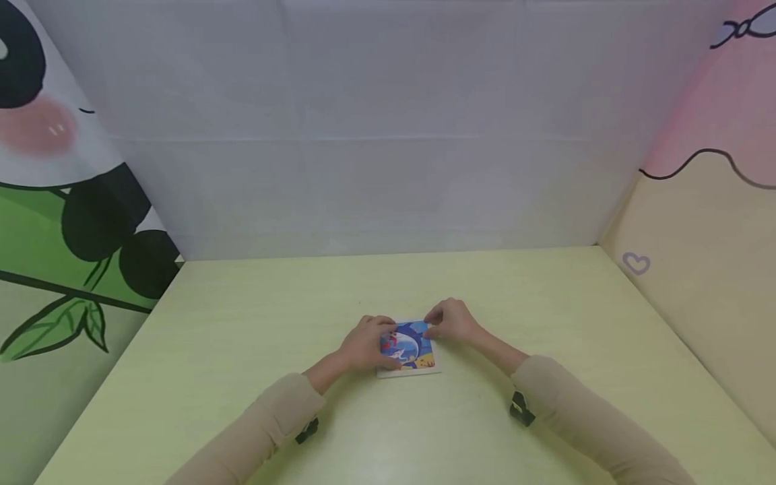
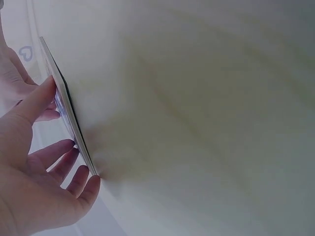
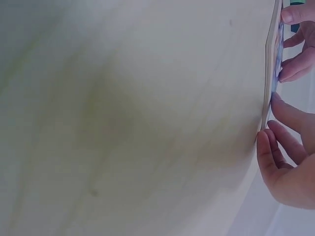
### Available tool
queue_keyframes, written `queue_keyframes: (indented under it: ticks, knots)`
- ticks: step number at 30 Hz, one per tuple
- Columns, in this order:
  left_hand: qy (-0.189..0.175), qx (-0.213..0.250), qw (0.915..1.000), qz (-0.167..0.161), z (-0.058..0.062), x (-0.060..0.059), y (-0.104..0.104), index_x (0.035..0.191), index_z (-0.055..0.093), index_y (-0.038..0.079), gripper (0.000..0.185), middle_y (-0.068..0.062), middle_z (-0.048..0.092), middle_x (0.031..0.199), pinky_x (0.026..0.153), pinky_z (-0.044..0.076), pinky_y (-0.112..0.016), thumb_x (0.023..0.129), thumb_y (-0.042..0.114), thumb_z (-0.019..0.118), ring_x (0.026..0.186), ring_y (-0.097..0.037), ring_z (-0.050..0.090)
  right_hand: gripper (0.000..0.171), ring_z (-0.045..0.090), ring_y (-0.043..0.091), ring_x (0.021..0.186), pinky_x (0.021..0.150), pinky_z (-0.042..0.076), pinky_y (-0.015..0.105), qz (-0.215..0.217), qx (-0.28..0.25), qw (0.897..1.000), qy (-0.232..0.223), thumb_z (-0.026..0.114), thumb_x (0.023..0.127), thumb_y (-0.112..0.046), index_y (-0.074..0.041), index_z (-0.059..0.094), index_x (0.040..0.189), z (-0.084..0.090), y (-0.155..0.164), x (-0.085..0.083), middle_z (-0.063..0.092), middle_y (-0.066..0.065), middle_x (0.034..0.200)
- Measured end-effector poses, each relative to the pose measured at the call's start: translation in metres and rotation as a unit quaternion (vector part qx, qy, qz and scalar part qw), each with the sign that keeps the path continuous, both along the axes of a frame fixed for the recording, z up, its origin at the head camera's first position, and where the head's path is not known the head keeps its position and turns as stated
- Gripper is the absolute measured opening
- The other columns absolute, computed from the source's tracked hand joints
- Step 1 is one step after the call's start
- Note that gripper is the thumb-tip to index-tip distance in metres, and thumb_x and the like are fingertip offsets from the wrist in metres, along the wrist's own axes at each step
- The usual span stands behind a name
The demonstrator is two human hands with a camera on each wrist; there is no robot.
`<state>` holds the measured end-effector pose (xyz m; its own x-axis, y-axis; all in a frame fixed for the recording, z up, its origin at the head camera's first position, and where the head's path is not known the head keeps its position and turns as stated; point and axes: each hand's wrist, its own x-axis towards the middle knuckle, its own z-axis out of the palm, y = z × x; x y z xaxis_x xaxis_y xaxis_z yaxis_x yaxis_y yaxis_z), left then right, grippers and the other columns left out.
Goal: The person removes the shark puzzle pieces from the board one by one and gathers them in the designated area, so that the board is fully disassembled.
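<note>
The puzzle board (image 1: pixel 409 350) lay flat on the table (image 1: pixel 388 417), a little below the middle of the head view, its picture side up in blues with a patch of yellow at the lower right corner. It looked thin and flat (in both wrist views I saw it nearly edge-on, a pale slab with a straight rim), so I judged it stiff and light, something that would slide easily on the smooth table if pushed from one side only. The printed face seemed glossy and probably slick under a fingertip; the plain edges looked like the better place to take hold, one hand on each opposite side, with the corners spared from knocks.

My left hand (image 1: pixel 366 342) rested on the left part of the board, fingers bent down over its face and its left edge; in the left wrist view the fingers (image 2: pixel 56 164) touched the rim without closing hard round it. My right hand (image 1: pixel 451 320) sat at the upper right corner, fingertips (image 3: pixel 275 155) pressed against the edge there, and whether they pinched a loose piece I could not tell.

Around it, the pale green table ran toward a white backdrop (image 1: pixel 376 121) across the top of the frame.
</note>
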<state>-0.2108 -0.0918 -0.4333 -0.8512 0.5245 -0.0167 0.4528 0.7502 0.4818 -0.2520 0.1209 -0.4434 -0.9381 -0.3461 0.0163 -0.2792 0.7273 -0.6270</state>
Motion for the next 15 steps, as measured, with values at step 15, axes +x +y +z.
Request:
queue_keyframes:
  ticks: [15]
  knots:
    - [-0.013, 0.009, 0.9999, 0.001, -0.0012, 0.0, 0.0029, 0.125, 0.051, -0.003, 0.07, -0.013, 0.047, 0.129, 0.099, 0.035, -0.044, 0.07, 0.031, 0.077, 0.119, -0.032, 0.037, 0.024, 0.057, 0.014, 0.071, 0.066, 0.048, 0.026, -0.041, -0.009, 0.999, -0.001, 0.079, 0.066, -0.01, -0.001, 0.072, 0.087, 0.0037, -0.0045, 0.0086, 0.067, 0.005, 0.078]
